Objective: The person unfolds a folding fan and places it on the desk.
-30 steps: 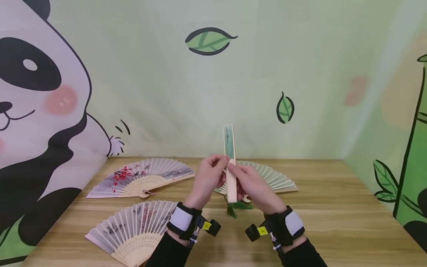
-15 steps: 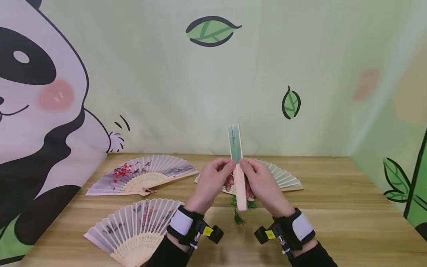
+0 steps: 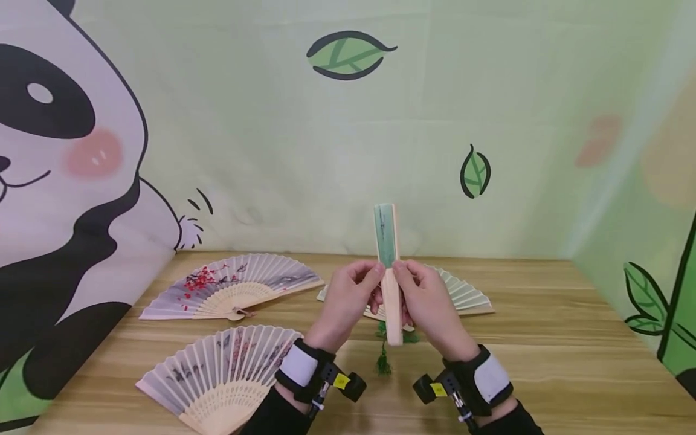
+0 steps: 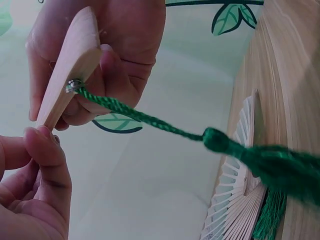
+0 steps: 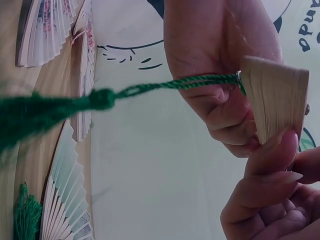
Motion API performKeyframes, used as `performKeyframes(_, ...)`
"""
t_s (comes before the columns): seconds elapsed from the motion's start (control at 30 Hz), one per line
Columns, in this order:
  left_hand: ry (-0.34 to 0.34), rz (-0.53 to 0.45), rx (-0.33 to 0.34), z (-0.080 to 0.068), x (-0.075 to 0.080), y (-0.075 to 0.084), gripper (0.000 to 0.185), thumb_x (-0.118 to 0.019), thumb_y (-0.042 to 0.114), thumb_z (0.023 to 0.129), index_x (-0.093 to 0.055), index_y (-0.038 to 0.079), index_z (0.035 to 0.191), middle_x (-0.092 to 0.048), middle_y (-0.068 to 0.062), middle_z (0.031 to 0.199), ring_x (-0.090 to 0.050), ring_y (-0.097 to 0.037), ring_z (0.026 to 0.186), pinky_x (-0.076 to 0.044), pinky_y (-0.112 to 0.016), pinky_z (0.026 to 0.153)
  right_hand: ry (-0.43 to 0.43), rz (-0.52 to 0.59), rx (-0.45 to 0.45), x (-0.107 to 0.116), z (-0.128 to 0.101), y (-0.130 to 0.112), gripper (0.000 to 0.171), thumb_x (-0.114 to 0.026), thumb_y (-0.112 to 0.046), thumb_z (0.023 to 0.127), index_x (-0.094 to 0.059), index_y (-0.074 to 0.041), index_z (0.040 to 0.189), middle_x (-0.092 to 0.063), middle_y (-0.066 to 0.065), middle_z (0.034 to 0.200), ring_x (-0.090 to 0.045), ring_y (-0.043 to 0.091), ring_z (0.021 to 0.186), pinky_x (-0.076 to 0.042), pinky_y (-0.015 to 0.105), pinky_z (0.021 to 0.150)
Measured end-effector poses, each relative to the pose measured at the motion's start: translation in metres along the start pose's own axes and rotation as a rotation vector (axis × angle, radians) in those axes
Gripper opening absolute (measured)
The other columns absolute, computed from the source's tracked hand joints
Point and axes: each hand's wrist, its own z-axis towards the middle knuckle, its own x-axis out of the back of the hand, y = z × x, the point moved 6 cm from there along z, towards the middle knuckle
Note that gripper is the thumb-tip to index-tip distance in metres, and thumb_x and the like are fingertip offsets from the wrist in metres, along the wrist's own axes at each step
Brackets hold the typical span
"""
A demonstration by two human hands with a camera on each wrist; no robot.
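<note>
Your left hand (image 3: pixel 348 296) and right hand (image 3: pixel 429 299) both pinch the closed fan (image 3: pixel 388 272), thumbs at its wooden guards, holding it upright above the table (image 3: pixel 544 338). Compared with a second ago your thumbs have crept up towards the green leaf and the fan stands slightly straighter, yet no ribs have parted, so the spreading seems about to start. Its green tassel (image 3: pixel 382 362) hangs free below. Count one closed fan in hand and three open fans (image 3: pixel 234 284) lying flat.
</note>
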Motion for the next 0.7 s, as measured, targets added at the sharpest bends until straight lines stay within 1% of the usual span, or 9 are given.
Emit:
performKeyframes(0.17,-0.011,-0.035,0.022,-0.0007,-0.0005,-0.003,0.026,-0.057,0.018,0.101,-0.065,-0.005,0.109,-0.055,-0.005,0.072,-0.05,-0.01,0.056,-0.044,-0.02,0.047,0.018,-0.016,-0.011,0.0014,-0.0007,-0.0001,0.033,-0.046,-0.029,0.105,-0.064,-0.002,0.105,-0.049,0.008,0.059,-0.043,0.017,0.041,-0.039,0.027,0.035)
performKeyframes(0.5,-0.017,-0.081,0.043,0.0004,-0.0022,-0.0076,0.026,-0.057,0.019,0.101,-0.064,-0.004,0.11,-0.055,-0.005,0.075,-0.05,-0.011,0.057,-0.044,-0.021,0.049,0.019,0.025,-0.047,0.0037,-0.0007,0.0003,0.034,-0.044,-0.029,0.106,-0.063,-0.001,0.108,-0.048,0.006,0.06,-0.042,0.016,0.043,-0.037,0.024,0.036)
performKeyframes(0.7,-0.023,-0.124,0.053,0.0018,-0.002,-0.0089,0.025,-0.056,0.018,0.101,-0.064,-0.004,0.11,-0.056,-0.005,0.076,-0.051,-0.011,0.059,-0.044,-0.02,0.049,0.042,0.053,-0.068,0.0049,0.0003,0.001,0.033,-0.045,-0.028,0.106,-0.062,0.0,0.105,-0.047,0.005,0.06,-0.041,0.016,0.043,-0.036,0.024,0.037)
